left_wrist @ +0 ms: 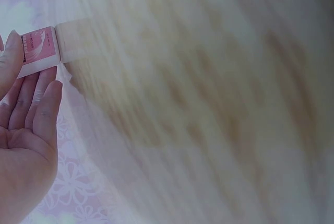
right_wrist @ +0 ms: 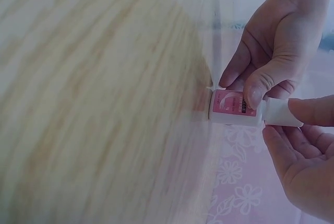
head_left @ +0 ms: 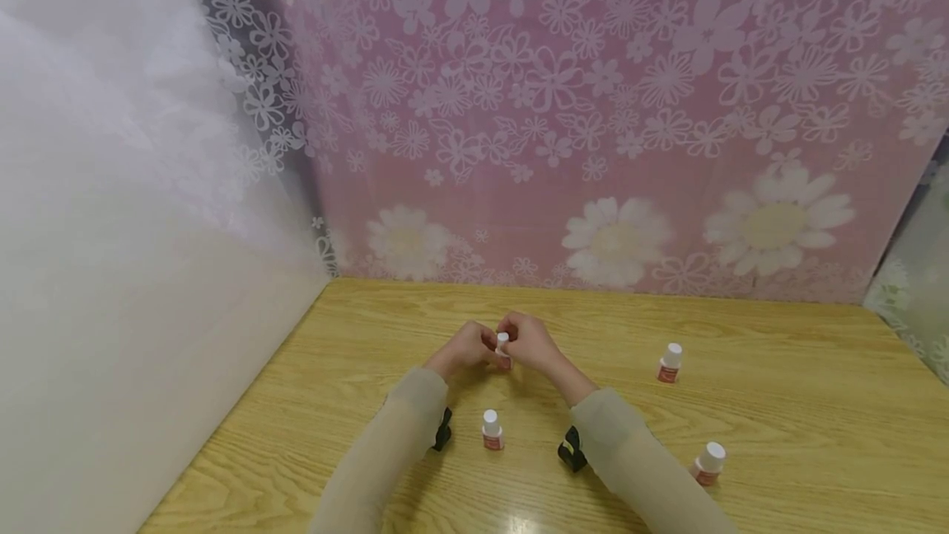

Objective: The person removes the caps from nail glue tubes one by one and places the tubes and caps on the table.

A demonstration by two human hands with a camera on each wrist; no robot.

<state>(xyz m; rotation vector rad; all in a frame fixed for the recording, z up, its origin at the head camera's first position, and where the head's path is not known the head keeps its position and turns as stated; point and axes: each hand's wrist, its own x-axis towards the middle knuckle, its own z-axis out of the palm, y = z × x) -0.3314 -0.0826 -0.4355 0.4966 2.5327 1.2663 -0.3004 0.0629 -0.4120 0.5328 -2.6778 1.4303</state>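
A small white bottle with a pink label point(right_wrist: 235, 104) stands upright on the table between the two hands in the head view. My left hand point(head_left: 469, 344) grips the bottle's body between thumb and fingers; this also shows in the left wrist view, where the bottle's cap end is out of frame. My right hand point(head_left: 532, 343) pinches the white cap point(right_wrist: 279, 112) between thumb and fingers. From the head view, fingers cover part of the label. Whether the cap is turning cannot be told.
A similar bottle point(head_left: 493, 432) stands between the forearms. Two more bottles, one farther back point(head_left: 669, 364) and one nearer point(head_left: 708, 465), stand to the right. Black devices point(head_left: 572, 450) hang by both wrists. Behind the wooden table point(head_left: 593, 324) hangs a pink flowered curtain point(head_left: 519, 147).
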